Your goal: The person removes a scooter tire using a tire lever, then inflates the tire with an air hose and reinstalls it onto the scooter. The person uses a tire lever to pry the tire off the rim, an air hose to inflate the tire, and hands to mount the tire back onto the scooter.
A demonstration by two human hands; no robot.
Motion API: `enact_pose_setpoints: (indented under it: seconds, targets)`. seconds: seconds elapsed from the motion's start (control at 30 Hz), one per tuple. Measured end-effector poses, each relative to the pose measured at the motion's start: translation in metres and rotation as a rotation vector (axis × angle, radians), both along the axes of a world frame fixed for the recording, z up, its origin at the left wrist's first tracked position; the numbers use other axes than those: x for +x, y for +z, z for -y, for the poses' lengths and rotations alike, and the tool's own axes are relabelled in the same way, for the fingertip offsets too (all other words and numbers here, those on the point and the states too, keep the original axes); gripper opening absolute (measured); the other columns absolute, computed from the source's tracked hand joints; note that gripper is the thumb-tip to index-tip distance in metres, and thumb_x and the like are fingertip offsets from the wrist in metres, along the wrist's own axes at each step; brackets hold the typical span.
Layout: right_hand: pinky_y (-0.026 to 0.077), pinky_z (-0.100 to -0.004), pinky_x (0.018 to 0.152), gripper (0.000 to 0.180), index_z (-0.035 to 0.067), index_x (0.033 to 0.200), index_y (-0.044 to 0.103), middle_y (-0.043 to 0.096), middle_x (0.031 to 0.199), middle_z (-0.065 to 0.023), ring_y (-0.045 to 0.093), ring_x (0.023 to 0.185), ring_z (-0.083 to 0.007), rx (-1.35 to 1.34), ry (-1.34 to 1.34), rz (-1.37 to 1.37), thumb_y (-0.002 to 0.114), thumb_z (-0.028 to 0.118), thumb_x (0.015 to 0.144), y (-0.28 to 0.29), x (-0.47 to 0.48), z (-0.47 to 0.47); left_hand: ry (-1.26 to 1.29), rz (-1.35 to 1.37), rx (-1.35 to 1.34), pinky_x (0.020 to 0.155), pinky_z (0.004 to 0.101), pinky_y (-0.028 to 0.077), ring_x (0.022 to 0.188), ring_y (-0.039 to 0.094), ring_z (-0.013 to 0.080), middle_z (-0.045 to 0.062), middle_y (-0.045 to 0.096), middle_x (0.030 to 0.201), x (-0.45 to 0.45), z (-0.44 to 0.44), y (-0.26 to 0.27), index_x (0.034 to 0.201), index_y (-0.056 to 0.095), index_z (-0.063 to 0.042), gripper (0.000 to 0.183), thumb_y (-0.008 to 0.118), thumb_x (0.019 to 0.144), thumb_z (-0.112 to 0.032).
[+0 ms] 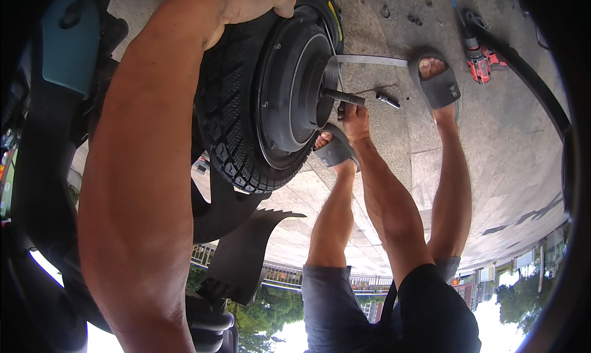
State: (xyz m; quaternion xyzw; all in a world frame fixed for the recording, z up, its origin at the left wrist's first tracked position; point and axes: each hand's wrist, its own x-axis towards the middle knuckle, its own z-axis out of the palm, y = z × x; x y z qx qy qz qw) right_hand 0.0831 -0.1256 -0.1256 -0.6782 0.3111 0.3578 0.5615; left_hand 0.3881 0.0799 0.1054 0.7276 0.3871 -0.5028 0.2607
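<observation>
A black wheel hub motor [295, 90] with a treaded rubber tyre [231, 117] stands in front of me, left of centre. My left hand [258, 2] grips the tyre at its top, with a fingertip bent over the sidewall; the picture's upper edge cuts off part of the hand. From the hub's side sticks out a metal axle [344, 96]. My right hand [356, 123] closes around its outer end from below. A small dark piece by those fingers is too hidden to name. A flat grey strip [374, 60] runs from beside the hub towards my right sandal.
A socket bit [388, 100] lies on the paving near my right hand. Further right are a red cordless drill [482, 62] and a curved black bar [531, 71]. Small nuts [415, 20] lie beyond. A black mudguard [244, 251] and vehicle bodywork [69, 43] stand left.
</observation>
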Motion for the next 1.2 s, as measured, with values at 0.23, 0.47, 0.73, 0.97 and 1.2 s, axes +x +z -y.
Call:
enact_pose_setpoints:
  seconds: [0.23, 0.47, 0.73, 0.97, 1.2]
  targets:
    - [0.041, -0.0333, 0.051, 0.061, 0.004, 0.069, 0.057, 0.05, 0.056, -0.0014, 0.05, 0.055, -0.0128, 0.187, 0.026, -0.139, 0.044, 0.054, 0.101, -0.009, -0.008, 0.015, 0.046, 0.008, -0.078, 0.089, 0.0454, 0.05, 0.105, 0.065, 0.0377, 0.026, 0.065, 0.116, 0.0, -0.01, -0.003, 0.117, 0.063, 0.011, 0.053, 0.076, 0.076, -0.02]
    - [0.046, -0.0444, 0.059, 0.044, 0.003, 0.078, 0.062, 0.058, 0.064, -0.0191, 0.06, 0.064, -0.0409, -0.234, 0.193, 0.297, 0.045, 0.036, 0.102, -0.026, -0.025, -0.002, -0.427, 0.082, -0.005, 0.111, 0.0602, 0.022, 0.14, 0.031, 0.0464, 0.03, 0.041, 0.146, -0.018, -0.03, -0.034, 0.117, 0.07, -0.012, 0.057, 0.07, 0.072, -0.046]
    - [0.047, -0.0472, 0.061, 0.044, 0.005, 0.083, 0.065, 0.06, 0.069, -0.022, 0.061, 0.071, -0.0461, -0.279, 0.223, 0.308, 0.044, 0.04, 0.101, -0.035, 0.001, 0.002, -0.365, 0.078, -0.014, 0.11, 0.0574, 0.024, 0.138, 0.035, 0.0451, 0.03, 0.045, 0.143, -0.022, -0.031, -0.036, 0.115, 0.07, -0.008, 0.057, 0.071, 0.072, -0.045]
    - [0.047, -0.0486, 0.064, 0.051, 0.004, 0.08, 0.063, 0.061, 0.071, -0.0236, 0.061, 0.074, -0.0471, -0.336, 0.202, 0.279, 0.044, 0.048, 0.099, -0.05, -0.008, 0.0, -0.366, 0.1, -0.047, 0.11, 0.0549, 0.025, 0.136, 0.038, 0.0439, 0.031, 0.047, 0.139, -0.01, -0.023, -0.044, 0.113, 0.07, -0.005, 0.057, 0.071, 0.072, -0.045]
    - [0.047, -0.0493, 0.064, 0.051, 0.006, 0.083, 0.065, 0.061, 0.072, -0.0233, 0.061, 0.077, -0.0484, -0.429, 0.187, 0.255, 0.041, 0.047, 0.099, -0.04, -0.02, -0.01, -0.368, 0.106, -0.054, 0.11, 0.0524, 0.027, 0.134, 0.041, 0.0427, 0.031, 0.05, 0.136, -0.013, -0.028, -0.046, 0.111, 0.07, -0.003, 0.057, 0.071, 0.072, -0.044]
